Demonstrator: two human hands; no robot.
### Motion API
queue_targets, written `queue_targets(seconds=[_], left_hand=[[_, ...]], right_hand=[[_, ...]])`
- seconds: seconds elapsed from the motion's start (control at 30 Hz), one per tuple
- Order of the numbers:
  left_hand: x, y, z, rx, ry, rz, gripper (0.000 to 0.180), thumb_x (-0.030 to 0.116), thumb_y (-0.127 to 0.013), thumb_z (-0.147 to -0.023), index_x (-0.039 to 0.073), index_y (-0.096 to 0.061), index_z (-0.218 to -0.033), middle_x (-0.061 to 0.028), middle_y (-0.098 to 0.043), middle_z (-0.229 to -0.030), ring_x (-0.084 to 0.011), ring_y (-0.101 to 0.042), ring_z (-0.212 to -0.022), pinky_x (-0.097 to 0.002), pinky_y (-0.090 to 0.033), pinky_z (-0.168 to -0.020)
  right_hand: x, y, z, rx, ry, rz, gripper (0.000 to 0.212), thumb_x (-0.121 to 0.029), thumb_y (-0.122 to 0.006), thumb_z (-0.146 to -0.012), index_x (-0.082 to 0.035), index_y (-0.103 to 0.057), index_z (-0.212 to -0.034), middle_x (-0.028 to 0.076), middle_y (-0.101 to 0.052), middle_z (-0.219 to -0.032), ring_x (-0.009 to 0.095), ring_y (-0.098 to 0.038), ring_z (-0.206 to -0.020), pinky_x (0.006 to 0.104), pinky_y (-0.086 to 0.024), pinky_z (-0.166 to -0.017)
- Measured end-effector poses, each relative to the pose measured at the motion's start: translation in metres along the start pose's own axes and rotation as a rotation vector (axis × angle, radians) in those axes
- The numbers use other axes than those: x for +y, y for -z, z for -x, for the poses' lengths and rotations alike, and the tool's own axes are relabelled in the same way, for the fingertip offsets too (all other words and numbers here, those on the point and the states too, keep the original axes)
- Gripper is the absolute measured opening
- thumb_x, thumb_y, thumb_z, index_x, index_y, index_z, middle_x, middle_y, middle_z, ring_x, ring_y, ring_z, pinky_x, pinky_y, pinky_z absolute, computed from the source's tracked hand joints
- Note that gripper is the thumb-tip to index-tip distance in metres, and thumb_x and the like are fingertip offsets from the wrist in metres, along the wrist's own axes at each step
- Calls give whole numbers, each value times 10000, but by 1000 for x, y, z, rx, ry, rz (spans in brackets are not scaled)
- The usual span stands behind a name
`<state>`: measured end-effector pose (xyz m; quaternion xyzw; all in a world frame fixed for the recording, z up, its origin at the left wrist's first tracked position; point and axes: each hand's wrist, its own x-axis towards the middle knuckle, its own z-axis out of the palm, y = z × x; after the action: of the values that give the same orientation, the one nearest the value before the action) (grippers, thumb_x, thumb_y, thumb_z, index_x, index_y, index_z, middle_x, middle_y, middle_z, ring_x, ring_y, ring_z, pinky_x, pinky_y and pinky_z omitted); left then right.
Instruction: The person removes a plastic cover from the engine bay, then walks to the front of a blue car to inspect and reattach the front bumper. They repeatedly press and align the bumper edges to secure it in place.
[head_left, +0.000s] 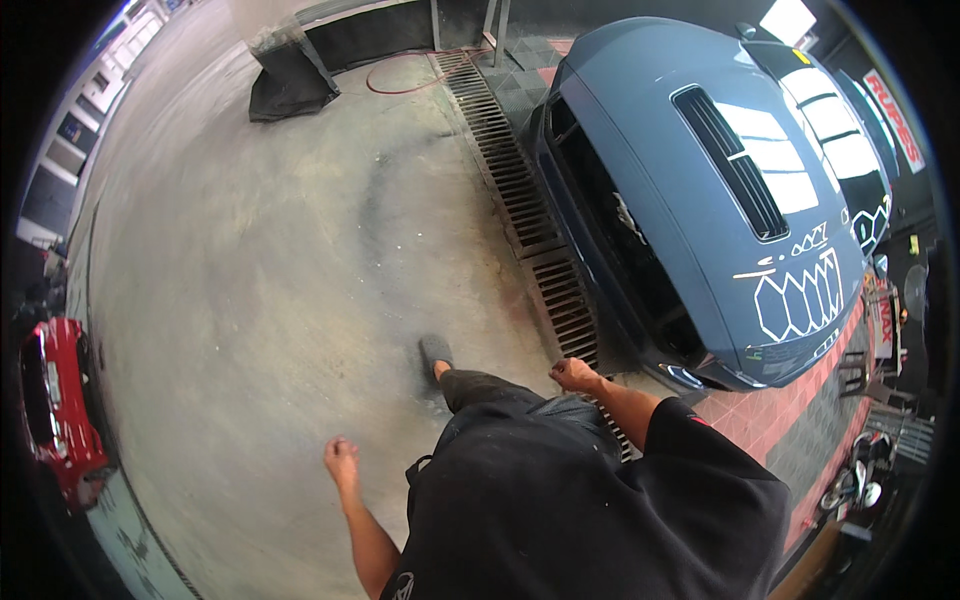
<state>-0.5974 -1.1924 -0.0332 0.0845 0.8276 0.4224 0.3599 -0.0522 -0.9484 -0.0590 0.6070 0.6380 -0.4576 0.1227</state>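
Note:
My left hand (342, 458) hangs at my left side over the concrete floor, its fingers curled in and nothing visible in them. On the other side, my right hand (575, 375) is held in front of my hip with its fingers drawn together. A small dark spot shows at those fingertips, too small to name. Nearest to this hand are the metal drain grate (556, 290) below it and a blue-grey car (640, 120) to the right. The car has a black hood vent (730, 160) and bright light reflections. Neither hand touches the car.
A drain channel runs along the car's front. Far ahead, a red hose (400, 92) lies near a pillar base wrapped in black (292, 78). A red car (75, 410) stands at the far left. Red and grey floor tiles (770, 425) and a chair (868, 380) are at right.

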Motion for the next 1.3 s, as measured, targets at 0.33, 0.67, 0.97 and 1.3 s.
queue_targets(seconds=[0.33, 0.67, 0.97, 1.3], left_hand=[[1, 79, -108, -555, 97, -599, 310, 261, -588, -1002, 22, -680, -1177, -115, -693, -1003, -236, -684, -965, -373, -537, -805], [110, 206, -393, -828, -96, -926, 357, 319, -543, -1010, 42, -636, -1216, -118, -683, -1094, -292, -662, -1068, -462, -522, -919], [306, 167, -583, -474, -41, -683, 313, 296, -510, -1033, 47, -589, -1206, -106, -653, -1106, -259, -659, -1022, -430, -545, -855], [240, 53, -393, -1104, -278, -1155, 363, 282, -592, -1037, 28, -605, -1297, -89, -688, -1065, -211, -697, -891, -343, -554, -721]], right_hand=[[-192, 9, -62, 213, -59, -254, 461, -382, -579, -981, 13, -742, -1156, 290, -730, -1103, 454, -691, -1099, 504, -539, -963], [-325, -174, 18, 685, -450, -660, 474, -382, -589, -998, 44, -730, -1151, 288, -741, -1051, 451, -709, -1035, 497, -551, -906], [-498, -586, 231, 276, -725, -1573, 429, -344, -584, -1051, 39, -749, -1150, 137, -766, -1143, 264, -706, -1018, 399, -545, -921], [-707, -702, 294, 599, -1012, -2169, 411, -328, -597, -1042, 39, -746, -1151, 136, -766, -1136, 258, -706, -1008, 392, -544, -918]])
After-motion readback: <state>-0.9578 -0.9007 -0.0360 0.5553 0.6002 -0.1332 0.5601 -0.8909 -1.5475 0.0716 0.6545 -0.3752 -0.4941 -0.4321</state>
